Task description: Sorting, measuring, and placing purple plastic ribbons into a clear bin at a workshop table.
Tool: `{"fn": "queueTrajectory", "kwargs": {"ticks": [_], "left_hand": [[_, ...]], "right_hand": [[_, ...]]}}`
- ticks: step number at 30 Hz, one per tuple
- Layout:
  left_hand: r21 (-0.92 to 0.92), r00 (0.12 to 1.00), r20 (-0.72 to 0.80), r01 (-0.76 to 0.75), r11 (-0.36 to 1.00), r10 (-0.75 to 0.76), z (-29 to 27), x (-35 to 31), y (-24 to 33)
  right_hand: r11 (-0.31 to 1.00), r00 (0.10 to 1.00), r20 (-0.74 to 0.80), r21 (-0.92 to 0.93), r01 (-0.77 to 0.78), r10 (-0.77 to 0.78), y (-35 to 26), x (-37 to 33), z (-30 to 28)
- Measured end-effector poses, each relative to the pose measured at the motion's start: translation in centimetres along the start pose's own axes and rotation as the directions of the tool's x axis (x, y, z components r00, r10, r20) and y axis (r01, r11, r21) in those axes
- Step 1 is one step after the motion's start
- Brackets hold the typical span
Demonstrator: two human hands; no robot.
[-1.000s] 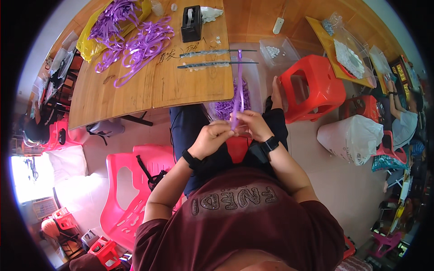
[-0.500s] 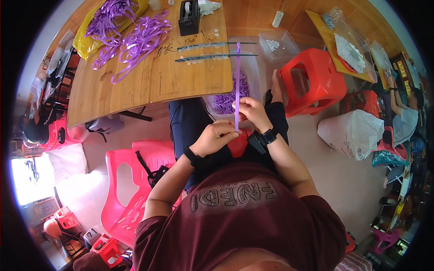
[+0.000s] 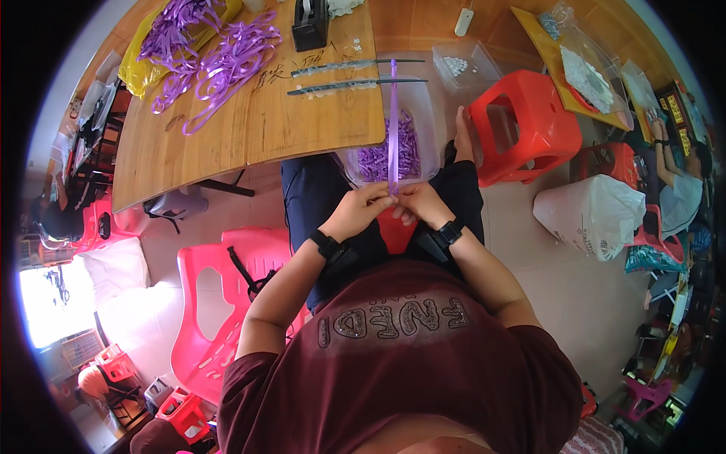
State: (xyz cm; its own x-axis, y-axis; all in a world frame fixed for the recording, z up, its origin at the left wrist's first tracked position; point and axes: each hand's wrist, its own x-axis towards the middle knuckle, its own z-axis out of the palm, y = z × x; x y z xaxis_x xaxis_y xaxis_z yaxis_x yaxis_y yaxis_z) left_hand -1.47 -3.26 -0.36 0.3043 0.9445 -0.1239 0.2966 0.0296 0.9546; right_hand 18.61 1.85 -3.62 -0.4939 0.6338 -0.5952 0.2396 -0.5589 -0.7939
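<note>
A long purple ribbon strip [image 3: 392, 125] stands upright in front of me, pinched at its lower end by both hands. My left hand [image 3: 361, 209] and my right hand [image 3: 417, 203] meet at the strip's base, fingers closed on it, over my lap. Just beyond them a clear plastic tub [image 3: 425, 144] holds several short purple ribbon pieces [image 3: 376, 157]. Black bands sit on both wrists.
A wooden table [image 3: 249, 106] carries loose purple ribbons [image 3: 219, 60], a yellow bag [image 3: 140, 72], a black tape dispenser [image 3: 310, 26] and two long dark strips [image 3: 355, 76]. A red stool [image 3: 522, 121], a white sack [image 3: 590, 216] and pink chairs [image 3: 219, 303] surround me.
The ribbon strip has been raised and straightened from a tilt to upright. Both hands have come closer together at its base.
</note>
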Motion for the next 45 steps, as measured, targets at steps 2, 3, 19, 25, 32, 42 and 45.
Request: {"fn": "queueTrajectory", "kwargs": {"ticks": [2,3,19,25,32,42,45], "left_hand": [[-0.232,0.999,-0.028,0.031,0.972,-0.039,0.0,1.2,0.0],[-0.232,0.999,-0.026,0.032,0.972,-0.039,-0.3,1.8,0.4],[-0.385,0.948,0.219,0.3,0.873,-0.23,-2.1,3.8,0.9],[-0.173,0.991,0.094,0.115,0.978,-0.1,-2.3,1.8,0.6],[-0.044,1.0,0.013,0.007,0.999,-0.007,-1.6,0.6,0.5],[-0.123,0.99,0.045,0.139,0.983,-0.134,-0.8,2.2,0.3],[-0.051,0.996,-0.082,-0.035,0.998,0.031,-0.8,3.7,0.5]], "right_hand": [[1.0,1.0,0.021,0.003,-0.005,0.005,0.0,-0.1,-0.2],[1.0,0.999,0.04,0.007,-0.011,0.011,0.1,-0.2,-0.3],[0.999,0.996,0.086,0.02,-0.042,0.04,-0.5,-1.2,-0.1],[0.991,0.997,0.057,0.121,-0.052,0.045,-0.2,-0.4,-0.5],[0.996,1.0,0.013,0.084,-0.011,0.01,-0.1,-0.4,0.1],[0.994,0.989,0.106,0.028,-0.106,0.102,-0.4,-1.2,-0.1],[0.994,0.989,0.112,0.024,-0.102,0.099,-0.7,-1.5,-0.1]]}}
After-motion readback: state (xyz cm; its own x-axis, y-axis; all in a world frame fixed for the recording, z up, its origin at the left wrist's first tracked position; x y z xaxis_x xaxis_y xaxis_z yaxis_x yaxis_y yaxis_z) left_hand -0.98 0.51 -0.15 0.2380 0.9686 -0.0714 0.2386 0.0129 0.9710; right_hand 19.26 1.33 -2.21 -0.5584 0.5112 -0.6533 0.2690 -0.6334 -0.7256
